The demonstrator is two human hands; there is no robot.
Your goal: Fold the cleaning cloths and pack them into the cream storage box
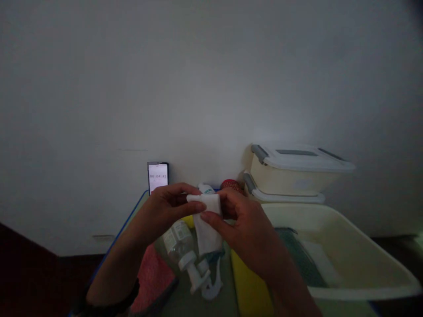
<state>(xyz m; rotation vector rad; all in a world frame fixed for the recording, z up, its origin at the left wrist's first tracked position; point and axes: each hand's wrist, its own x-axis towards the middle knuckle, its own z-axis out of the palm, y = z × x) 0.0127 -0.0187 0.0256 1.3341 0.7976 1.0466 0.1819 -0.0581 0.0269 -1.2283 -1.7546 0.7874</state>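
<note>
Both hands pinch a folded white cloth [209,235] in front of me, its lower part hanging down. My left hand [168,204] grips its upper left corner between thumb and fingers. On the other side, my right hand [239,215] holds the upper right edge, thumb in front. Below the cloth a clear pump bottle [178,242] with a white pump head lies on the table, beside a white hook-shaped piece [213,286]. Part of a white bottle [206,189] shows just behind my fingers.
A pink cloth [153,277] lies at left and a yellow item [251,286] under my right forearm. The cream basin [357,251] at right holds a green mesh-like item [300,257]. Behind are stacked lidded boxes [291,176], a red patterned item [230,184] and an upright phone [158,177].
</note>
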